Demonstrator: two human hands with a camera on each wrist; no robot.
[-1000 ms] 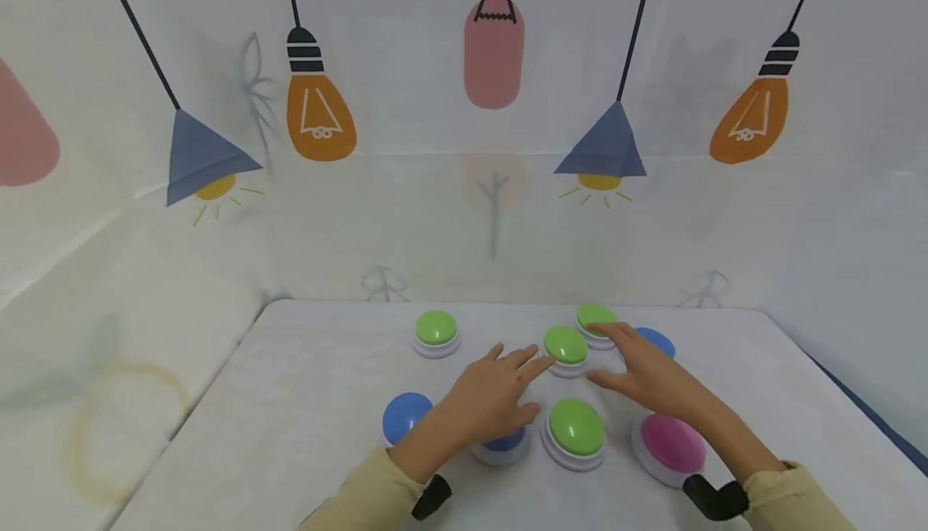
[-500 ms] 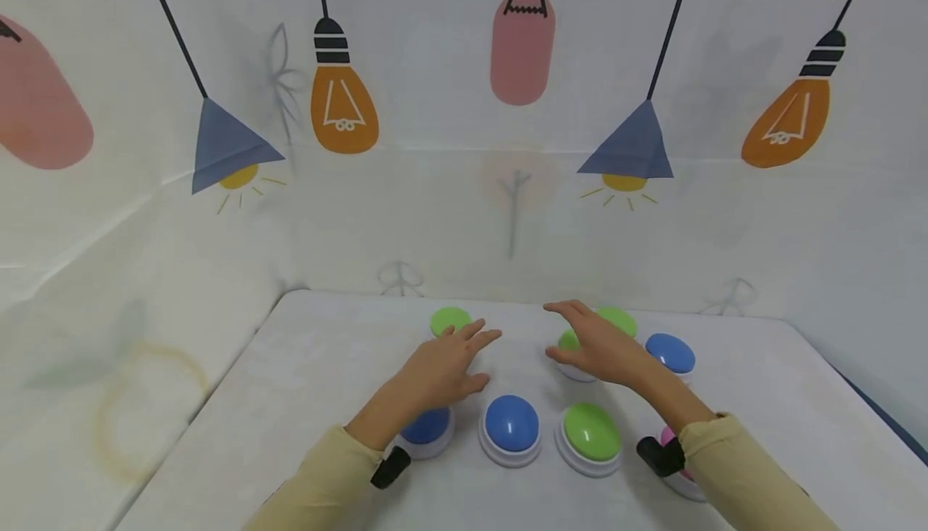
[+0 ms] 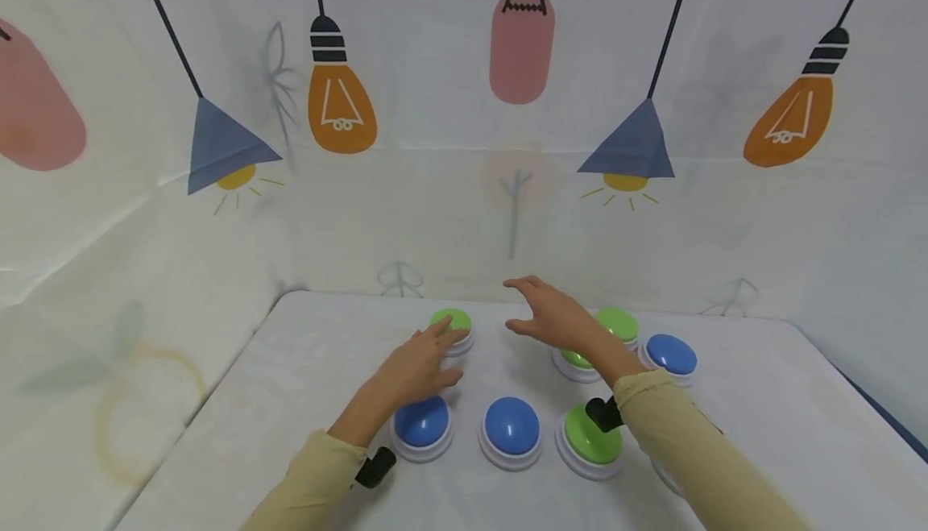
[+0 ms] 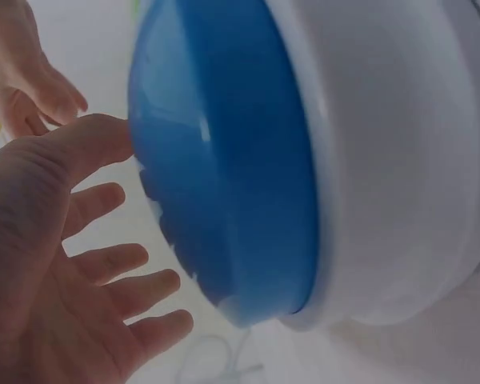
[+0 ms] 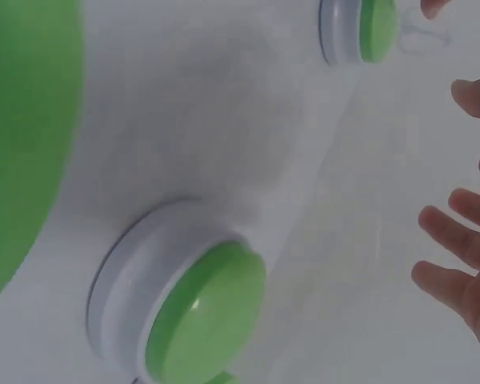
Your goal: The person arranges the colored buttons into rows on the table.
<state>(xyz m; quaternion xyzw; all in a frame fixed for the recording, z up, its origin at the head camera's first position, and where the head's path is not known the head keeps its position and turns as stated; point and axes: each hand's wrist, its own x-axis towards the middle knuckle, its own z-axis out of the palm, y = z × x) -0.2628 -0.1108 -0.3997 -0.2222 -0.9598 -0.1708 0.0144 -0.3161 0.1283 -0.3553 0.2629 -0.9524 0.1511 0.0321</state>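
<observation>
My left hand (image 3: 415,368) hangs over the left part of the table, fingers spread and holding nothing. Its fingertips overlap a green dome button (image 3: 451,323) at the back, and its wrist is above a blue dome button (image 3: 422,425). In the left wrist view that blue button (image 4: 224,160) fills the middle, beside the loosely extended fingers (image 4: 108,260). My right hand (image 3: 554,317) hovers in the back middle, thumb and fingers apart with nothing between them. Below its wrist lies another green button (image 3: 577,358), partly hidden; the right wrist view shows a green button (image 5: 212,312) left of the fingers.
A second blue button (image 3: 511,426) and a green one (image 3: 590,438) stand in the front middle. At the back right are a green button (image 3: 618,321) and a blue one (image 3: 671,354). My right sleeve (image 3: 696,442) covers most of another button. A patterned cloth wall (image 3: 406,217) rises behind the table.
Both hands have moved left over the table, the left from the middle buttons, the right from the back right ones. The pink button has become hidden under the right sleeve. The head view has shifted slightly.
</observation>
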